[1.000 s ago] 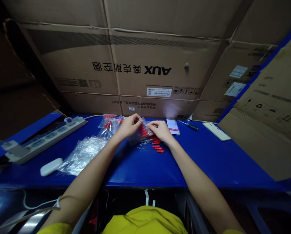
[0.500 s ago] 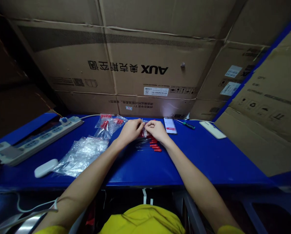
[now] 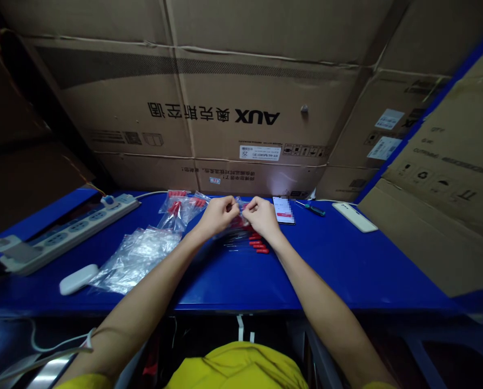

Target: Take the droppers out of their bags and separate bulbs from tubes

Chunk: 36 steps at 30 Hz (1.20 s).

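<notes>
My left hand [image 3: 219,215] and my right hand [image 3: 262,217] meet at the middle of the table, fingers pinched. Between them is a small clear plastic bag [image 3: 240,220], gripped at its edges, with something red showing at it. Just below and under my hands lie several thin pieces with red handles [image 3: 259,244], their fine shafts pointing left. Left of my left hand, filled clear bags [image 3: 176,208] hold more red-handled pieces. A loose pile of clear plastic bags [image 3: 138,259] lies nearer my left forearm.
A white power strip [image 3: 75,229] runs along the left side, with a white rounded case [image 3: 78,279] near the bags. Right of my hands lie a lit phone [image 3: 282,208], a screwdriver [image 3: 314,210] and a pale phone [image 3: 354,217]. Cardboard [image 3: 225,75] walls the blue table [image 3: 241,286].
My hands have drawn slightly apart at the fingertips, with the bag still between them. The objects on the table have kept their places; the view has shifted a little.
</notes>
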Tool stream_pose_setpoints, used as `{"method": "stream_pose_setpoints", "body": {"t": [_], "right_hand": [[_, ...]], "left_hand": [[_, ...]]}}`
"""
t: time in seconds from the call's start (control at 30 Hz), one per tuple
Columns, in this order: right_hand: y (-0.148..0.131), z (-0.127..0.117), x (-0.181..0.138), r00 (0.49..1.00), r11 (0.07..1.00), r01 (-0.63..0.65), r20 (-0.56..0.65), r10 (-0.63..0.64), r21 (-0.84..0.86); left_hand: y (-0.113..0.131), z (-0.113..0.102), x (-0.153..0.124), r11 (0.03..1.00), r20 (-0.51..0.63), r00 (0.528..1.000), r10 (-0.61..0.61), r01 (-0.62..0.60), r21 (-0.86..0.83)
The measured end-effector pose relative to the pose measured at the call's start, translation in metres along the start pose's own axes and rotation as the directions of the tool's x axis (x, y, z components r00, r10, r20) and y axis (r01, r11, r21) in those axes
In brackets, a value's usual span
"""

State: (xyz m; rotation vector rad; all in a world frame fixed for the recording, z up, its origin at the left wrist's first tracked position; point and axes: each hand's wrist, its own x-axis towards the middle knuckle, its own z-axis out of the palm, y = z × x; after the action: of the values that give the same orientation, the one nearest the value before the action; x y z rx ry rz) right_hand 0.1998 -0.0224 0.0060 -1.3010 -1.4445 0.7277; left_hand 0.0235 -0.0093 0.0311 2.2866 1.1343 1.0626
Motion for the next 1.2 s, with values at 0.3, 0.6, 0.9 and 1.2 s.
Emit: {"method": "stream_pose_setpoints", "body": {"t": [0.3,0.6,0.9,1.2], "right_hand": [[-0.004,-0.024,-0.002,0.975,0.978,0.177,0.114,-0.19,0.113],[-0.009,-0.01,-0.008,0.931,0.977,0.198,0.326,-0.163,-0.079],[-0.01,-0.009,-0.005,0.949,0.946,0.008,0.295,-0.108,0.323],[-0.033,-0.011,-0.012,0.982,0.831,-0.012,0.164,-0.096,0.557]], "left_hand": [[-0.001,-0.004,-0.002,0.99,-0.084,0.996,-0.043,0.031,-0.138],[-0.003,0.004,-0.007,0.97,-0.106,0.967,0.233,-0.224,0.094],[0.006,0.005,-0.012,0.921,-0.272,0.896,0.351,-0.278,0.273],[-0.009,0.031,-0.006,0.831,-0.233,0.931,-0.282,0.115,-0.545]]}}
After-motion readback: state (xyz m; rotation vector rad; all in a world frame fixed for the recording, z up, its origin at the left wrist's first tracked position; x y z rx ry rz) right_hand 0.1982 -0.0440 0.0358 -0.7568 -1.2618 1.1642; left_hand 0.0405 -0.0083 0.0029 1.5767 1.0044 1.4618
